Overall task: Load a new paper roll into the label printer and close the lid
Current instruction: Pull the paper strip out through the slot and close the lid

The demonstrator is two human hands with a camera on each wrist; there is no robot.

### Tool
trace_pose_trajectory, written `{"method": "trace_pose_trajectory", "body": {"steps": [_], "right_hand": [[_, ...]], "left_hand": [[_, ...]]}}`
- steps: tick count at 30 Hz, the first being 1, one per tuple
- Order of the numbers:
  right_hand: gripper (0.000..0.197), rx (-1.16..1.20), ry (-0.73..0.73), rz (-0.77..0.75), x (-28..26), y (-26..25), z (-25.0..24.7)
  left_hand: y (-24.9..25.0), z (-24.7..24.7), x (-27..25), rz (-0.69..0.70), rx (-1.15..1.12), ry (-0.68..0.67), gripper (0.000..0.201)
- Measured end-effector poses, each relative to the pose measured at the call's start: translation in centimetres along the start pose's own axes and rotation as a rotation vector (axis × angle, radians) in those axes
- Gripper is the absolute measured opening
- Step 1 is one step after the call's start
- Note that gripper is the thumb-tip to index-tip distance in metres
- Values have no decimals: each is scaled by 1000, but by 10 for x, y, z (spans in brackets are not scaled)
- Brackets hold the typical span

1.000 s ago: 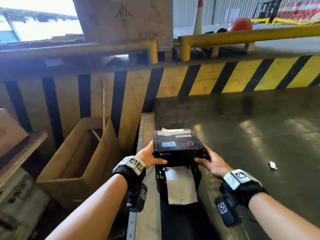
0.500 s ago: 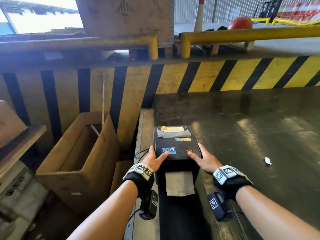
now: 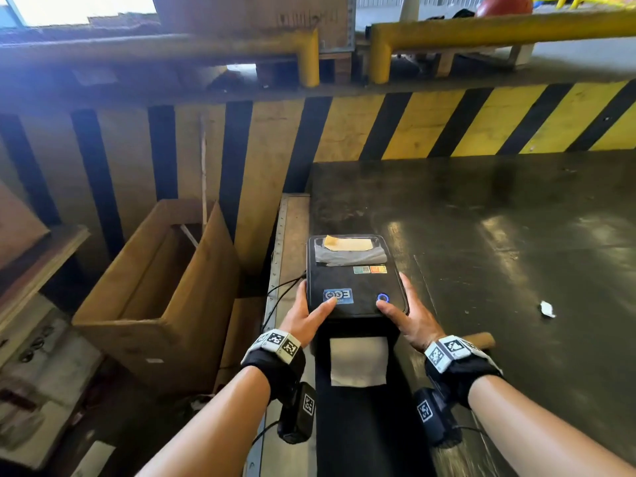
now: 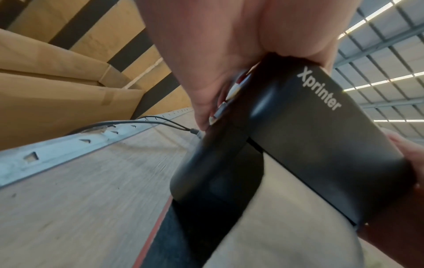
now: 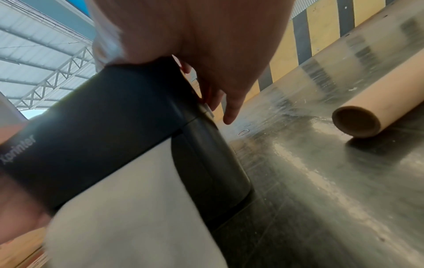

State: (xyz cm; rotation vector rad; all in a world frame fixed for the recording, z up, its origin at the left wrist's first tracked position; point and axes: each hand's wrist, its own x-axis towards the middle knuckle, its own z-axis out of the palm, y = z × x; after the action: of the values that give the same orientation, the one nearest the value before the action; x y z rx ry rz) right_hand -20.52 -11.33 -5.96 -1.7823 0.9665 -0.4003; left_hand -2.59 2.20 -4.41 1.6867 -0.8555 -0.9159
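Observation:
The black label printer [image 3: 356,287] stands at the left edge of the dark table [image 3: 499,235] with its lid down and a blue ring light lit on top. White label paper [image 3: 358,361] hangs out of its front slot. My left hand [image 3: 306,315] lies against the lid's left side, thumb flat on the blue sticker. On the other side my right hand [image 3: 409,315] has its thumb beside the light and its fingers down the side. In the left wrist view the lid [image 4: 321,127] shows its brand name, as does the lid [image 5: 103,117] in the right wrist view.
An empty cardboard tube [image 5: 378,108] lies on the table just right of my right wrist. A white scrap [image 3: 546,309] sits farther right. A cable [image 4: 160,123] runs from the printer's left side. An open cardboard box [image 3: 155,287] stands below left; a striped barrier [image 3: 447,122] closes the back.
The lid has swung down from raised to closed. Both thumbs have moved from the lid's front edge onto its top, and the light has gone from red to blue.

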Motion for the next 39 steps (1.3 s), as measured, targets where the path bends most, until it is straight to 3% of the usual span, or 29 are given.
{"method": "trace_pose_trajectory", "body": {"steps": [30,35,39], "right_hand": [[107,87,43,17,-6,-2,6],[106,91,54,25,-5,-2,8],[105,101,56,24,-6,-2,8]], "left_hand": [[-8,-2,1,-26,-187,-67,70],[-10,-3,2,-30,-179,-75,83],[-11,-4,2,-33,-167,-84,82]]}}
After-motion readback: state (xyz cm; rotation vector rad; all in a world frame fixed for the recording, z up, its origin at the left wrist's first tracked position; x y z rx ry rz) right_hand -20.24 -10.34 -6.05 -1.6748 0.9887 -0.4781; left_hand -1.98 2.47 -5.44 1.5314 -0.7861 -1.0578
